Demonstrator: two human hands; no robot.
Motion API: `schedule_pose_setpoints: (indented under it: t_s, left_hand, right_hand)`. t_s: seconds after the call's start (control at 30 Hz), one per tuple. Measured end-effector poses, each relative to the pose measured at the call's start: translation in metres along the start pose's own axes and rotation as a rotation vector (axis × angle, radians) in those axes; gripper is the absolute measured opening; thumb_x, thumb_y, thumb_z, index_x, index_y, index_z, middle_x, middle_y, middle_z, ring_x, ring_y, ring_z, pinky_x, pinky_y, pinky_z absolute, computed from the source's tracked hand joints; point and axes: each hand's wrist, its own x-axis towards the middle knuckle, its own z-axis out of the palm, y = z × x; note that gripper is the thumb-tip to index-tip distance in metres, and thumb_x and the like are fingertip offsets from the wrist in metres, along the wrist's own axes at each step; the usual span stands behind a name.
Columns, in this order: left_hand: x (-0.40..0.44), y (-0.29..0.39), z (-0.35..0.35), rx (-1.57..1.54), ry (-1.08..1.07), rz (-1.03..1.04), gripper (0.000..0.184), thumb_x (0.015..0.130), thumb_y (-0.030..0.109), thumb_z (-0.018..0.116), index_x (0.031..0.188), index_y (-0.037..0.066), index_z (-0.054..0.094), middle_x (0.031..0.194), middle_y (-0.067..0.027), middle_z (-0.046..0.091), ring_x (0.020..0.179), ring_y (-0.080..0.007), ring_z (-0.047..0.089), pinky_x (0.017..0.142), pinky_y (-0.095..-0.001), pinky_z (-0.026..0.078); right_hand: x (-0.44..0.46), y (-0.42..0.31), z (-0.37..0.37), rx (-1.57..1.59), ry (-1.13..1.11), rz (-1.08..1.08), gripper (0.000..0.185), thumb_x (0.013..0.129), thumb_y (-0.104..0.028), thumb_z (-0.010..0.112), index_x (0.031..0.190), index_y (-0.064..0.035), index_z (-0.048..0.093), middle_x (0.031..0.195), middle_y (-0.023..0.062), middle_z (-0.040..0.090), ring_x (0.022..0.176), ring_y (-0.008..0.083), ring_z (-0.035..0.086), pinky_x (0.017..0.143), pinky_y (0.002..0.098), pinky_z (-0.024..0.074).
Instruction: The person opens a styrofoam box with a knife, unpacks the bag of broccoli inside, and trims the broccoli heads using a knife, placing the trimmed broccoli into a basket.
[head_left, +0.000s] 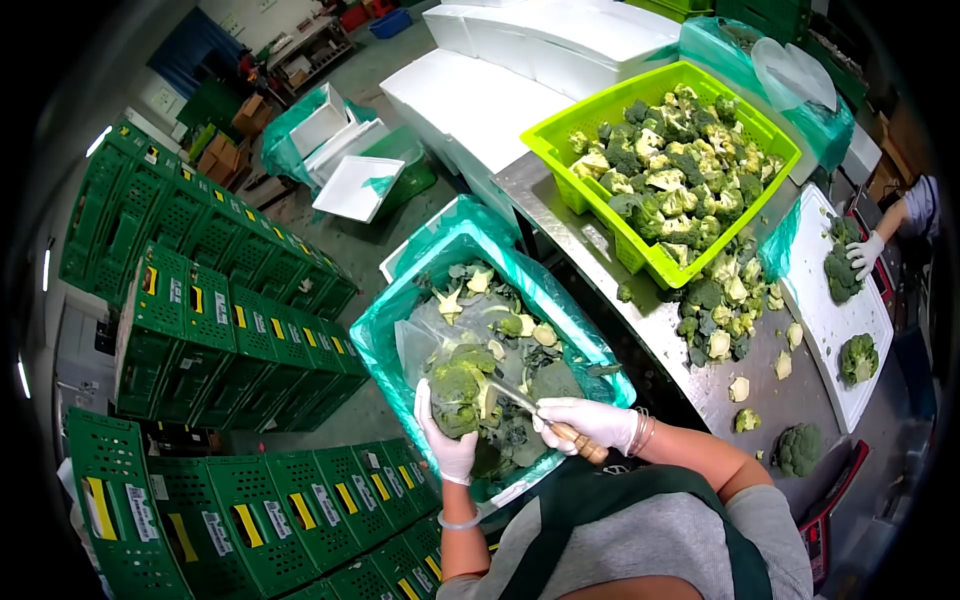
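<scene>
My left hand (448, 443), in a white glove, is closed around the side of a broccoli head (458, 385). In my gloved right hand (588, 422) is a knife with a wooden handle (580, 440). Its metal blade (512, 392) points left, with the tip at the cut stem of the broccoli. Both hands are over a box lined with green plastic (590, 345). Inside the box lie broccoli heads, leaves, cut stem pieces (450, 305) and clear plastic film (425, 345).
A yellow-green basket (560, 135) of cut broccoli stands on the metal table (640, 325), with loose florets (715, 310) beside it. At right, another person's gloved hand (865, 255) touches broccoli on a white board (825, 325). Green crates (210, 340) are stacked at left; white foam boxes (470, 100) stand behind.
</scene>
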Motion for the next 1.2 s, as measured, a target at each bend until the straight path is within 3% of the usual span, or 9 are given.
schedule_pose_setpoints:
  t_s: [0.17,0.33,0.5,0.6,0.7,0.83,0.9,1.1,1.2]
  left_hand:
    - [0.007,-0.027,-0.005,-0.057,0.044,-0.141,0.076,0.059,0.001,0.053,0.132,-0.001,0.032,0.133,-0.0155,0.036,0.126,-0.0278,0.031,0.108,-0.036,0.019]
    - [-0.007,-0.014,0.003,-0.836,0.053,-0.434,0.07,0.066,0.004,0.053,0.132,0.001,0.032,0.125,-0.0075,0.044,0.111,-0.0222,0.047,0.097,-0.033,0.036]
    - [-0.009,-0.002,0.015,-0.867,0.015,-0.514,0.066,0.068,0.006,0.056,0.13,0.001,0.034,0.117,-0.0078,0.05,0.107,-0.0199,0.05,0.094,-0.0308,0.038]
    - [-0.006,0.001,0.02,-0.75,0.062,-0.476,0.066,0.066,0.0,0.051,0.13,-0.001,0.033,0.119,-0.0087,0.047,0.109,-0.019,0.047,0.095,-0.0316,0.037]
    - [0.008,0.006,0.019,0.362,0.101,0.048,0.074,0.058,-0.003,0.056,0.129,0.0,0.036,0.13,-0.0171,0.037,0.121,-0.0326,0.035,0.103,-0.0419,0.026]
    - [0.002,-0.001,0.002,0.377,0.182,0.105,0.072,0.06,0.001,0.063,0.127,0.004,0.038,0.131,-0.0183,0.036,0.123,-0.0377,0.033,0.104,-0.0458,0.025]
    - [-0.002,-0.001,-0.001,0.402,0.17,0.212,0.071,0.061,0.003,0.064,0.127,0.005,0.037,0.131,-0.0184,0.036,0.123,-0.0388,0.033,0.103,-0.0474,0.025]
    - [-0.005,0.017,0.015,0.38,0.112,0.438,0.074,0.06,0.004,0.067,0.125,0.009,0.032,0.131,-0.02,0.035,0.121,-0.0397,0.035,0.102,-0.0493,0.027]
    - [-0.008,0.022,0.02,0.159,0.126,0.28,0.072,0.06,0.002,0.062,0.125,0.005,0.031,0.129,-0.0202,0.037,0.122,-0.035,0.036,0.104,-0.0441,0.026]
  right_hand:
    - [-0.029,-0.017,0.013,-0.135,-0.227,0.131,0.025,0.096,-0.024,0.035,0.089,-0.0036,0.048,0.066,0.0031,0.052,0.047,0.0085,0.045,0.049,0.0194,0.0395]
    - [-0.002,-0.019,-0.011,-0.302,0.271,-0.246,0.031,0.087,-0.012,0.053,0.117,-0.0054,0.045,0.092,0.0012,0.055,0.066,0.005,0.051,0.057,0.019,0.0432]
    - [0.029,-0.048,0.005,-0.489,0.391,-0.431,0.044,0.079,-0.016,0.067,0.117,0.0,0.05,0.098,0.0063,0.06,0.086,0.0122,0.055,0.078,0.0276,0.0448]
    - [0.043,-0.04,-0.011,-0.923,0.491,-0.37,0.029,0.084,-0.027,0.061,0.093,0.0008,0.058,0.079,0.0087,0.062,0.071,0.0122,0.057,0.065,0.0268,0.0458]
    - [0.026,-0.026,0.02,-0.8,0.119,-0.287,0.03,0.086,-0.029,0.058,0.088,0.0004,0.058,0.069,0.0058,0.06,0.064,0.0111,0.057,0.059,0.0283,0.046]
    - [0.029,-0.022,0.006,-1.206,0.406,-0.761,0.041,0.078,-0.033,0.067,0.103,-0.001,0.057,0.088,0.0114,0.059,0.077,0.0245,0.059,0.071,0.0346,0.0462]
    - [0.028,-0.035,-0.004,-1.203,0.476,-0.621,0.048,0.074,-0.035,0.069,0.107,-0.0026,0.057,0.091,0.0135,0.058,0.084,0.0302,0.057,0.074,0.0361,0.0454]
    - [0.045,-0.033,0.02,-1.203,0.519,-0.763,0.034,0.076,-0.027,0.07,0.089,-0.0011,0.053,0.079,0.0081,0.058,0.068,0.0201,0.058,0.063,0.0292,0.046]
    - [0.048,-0.036,0.008,-0.584,0.371,-0.378,0.021,0.084,-0.019,0.061,0.083,-0.0015,0.05,0.062,0.0001,0.051,0.055,0.0037,0.051,0.048,0.0221,0.0403]
